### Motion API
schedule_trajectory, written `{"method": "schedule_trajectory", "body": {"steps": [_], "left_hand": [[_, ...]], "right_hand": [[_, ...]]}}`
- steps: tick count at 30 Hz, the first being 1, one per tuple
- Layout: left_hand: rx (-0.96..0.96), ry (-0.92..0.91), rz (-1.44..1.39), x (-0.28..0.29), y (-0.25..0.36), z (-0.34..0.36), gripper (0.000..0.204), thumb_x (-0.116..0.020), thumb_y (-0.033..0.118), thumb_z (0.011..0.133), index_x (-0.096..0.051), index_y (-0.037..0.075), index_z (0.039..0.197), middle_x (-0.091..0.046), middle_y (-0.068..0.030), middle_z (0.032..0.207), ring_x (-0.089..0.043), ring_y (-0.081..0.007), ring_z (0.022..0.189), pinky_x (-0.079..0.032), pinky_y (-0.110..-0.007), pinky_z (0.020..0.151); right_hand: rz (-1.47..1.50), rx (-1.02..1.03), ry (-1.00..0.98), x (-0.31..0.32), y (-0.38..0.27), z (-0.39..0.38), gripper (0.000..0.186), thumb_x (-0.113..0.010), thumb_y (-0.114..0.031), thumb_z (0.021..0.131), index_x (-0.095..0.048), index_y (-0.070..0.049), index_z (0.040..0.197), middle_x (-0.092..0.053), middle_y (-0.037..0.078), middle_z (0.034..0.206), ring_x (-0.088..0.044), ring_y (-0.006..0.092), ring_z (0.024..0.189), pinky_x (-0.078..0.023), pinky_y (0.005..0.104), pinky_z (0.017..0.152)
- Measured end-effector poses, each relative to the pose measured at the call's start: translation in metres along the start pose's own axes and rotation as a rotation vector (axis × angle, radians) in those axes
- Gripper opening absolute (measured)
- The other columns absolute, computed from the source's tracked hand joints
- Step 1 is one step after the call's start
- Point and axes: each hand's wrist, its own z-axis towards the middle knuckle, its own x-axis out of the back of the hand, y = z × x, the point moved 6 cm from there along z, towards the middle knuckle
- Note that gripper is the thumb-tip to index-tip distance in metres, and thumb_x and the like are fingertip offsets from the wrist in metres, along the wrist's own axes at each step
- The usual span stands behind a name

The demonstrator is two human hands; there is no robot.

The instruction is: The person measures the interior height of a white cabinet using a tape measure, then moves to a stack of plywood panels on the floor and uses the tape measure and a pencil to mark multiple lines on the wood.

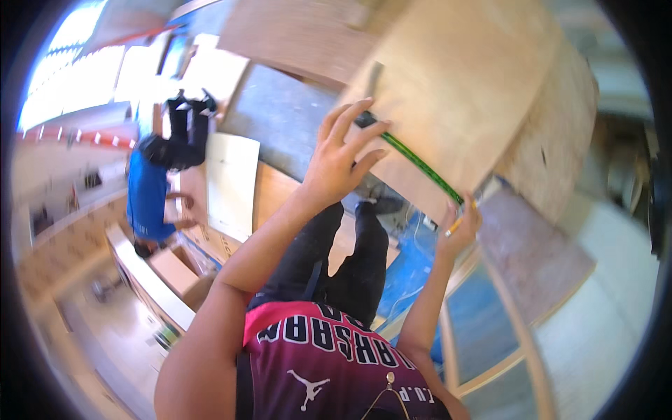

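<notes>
A plywood sheet (462, 70) lies in front of me, with a green tape measure blade (423, 166) stretched along its near edge. At the blade's left end sits the dark tape measure case (365, 120). My left hand (339, 154) is over that end, its fingers spread and their tips beside the case; I cannot tell how firmly they touch it. My right hand (460, 225) is closed at the blade's other end, by the sheet's corner. A yellow pencil (455, 226) sticks out from between its fingers. Part of the blade's tip is hidden there.
A grey strip (375, 78) lies on the plywood. Further left is a grey-blue surface (276, 112) beside a pale panel (233, 185). A person in a blue shirt (147, 192) bends over at the left. Wooden framing (514, 315) stands at my right, near blue sheeting (413, 259).
</notes>
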Motion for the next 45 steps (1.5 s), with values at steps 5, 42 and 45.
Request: {"method": "schedule_trajectory", "body": {"steps": [5, 42, 45], "left_hand": [[0.532, 0.211, -0.204, 0.086, -0.117, -0.125, 0.040, -0.074, 0.022, 0.095, -0.065, 0.010, 0.132, -0.058, -0.0152, 0.141, -0.058, -0.0350, 0.124, -0.049, -0.048, 0.103], [2.006, 0.551, -1.436, 0.139, -0.413, -0.434, 0.036, -0.063, 0.031, 0.103, -0.071, 0.004, 0.125, -0.075, -0.0113, 0.111, -0.070, -0.0228, 0.094, -0.057, -0.040, 0.081], [1.920, 0.722, -1.431, 0.184, -0.529, -0.371, 0.036, -0.063, 0.030, 0.103, -0.070, 0.003, 0.125, -0.075, -0.0113, 0.111, -0.070, -0.0228, 0.095, -0.057, -0.040, 0.082]], "right_hand": [[-0.008, 0.101, 0.055, 0.030, -0.014, 0.008, 0.047, -0.073, -0.024, 0.098, -0.063, 0.000, 0.137, -0.065, 0.021, 0.135, -0.061, 0.0372, 0.124, -0.047, 0.0451, 0.107], [0.476, 0.448, -0.720, -0.451, -0.811, 0.338, 0.037, -0.067, -0.018, 0.103, -0.060, -0.002, 0.136, -0.068, 0.009, 0.116, -0.064, 0.0177, 0.099, -0.054, 0.0312, 0.085], [0.343, 0.500, -0.637, -0.531, -0.873, 0.417, 0.036, -0.069, -0.018, 0.101, -0.063, -0.002, 0.132, -0.070, 0.011, 0.111, -0.067, 0.0208, 0.097, -0.055, 0.0333, 0.085]]}}
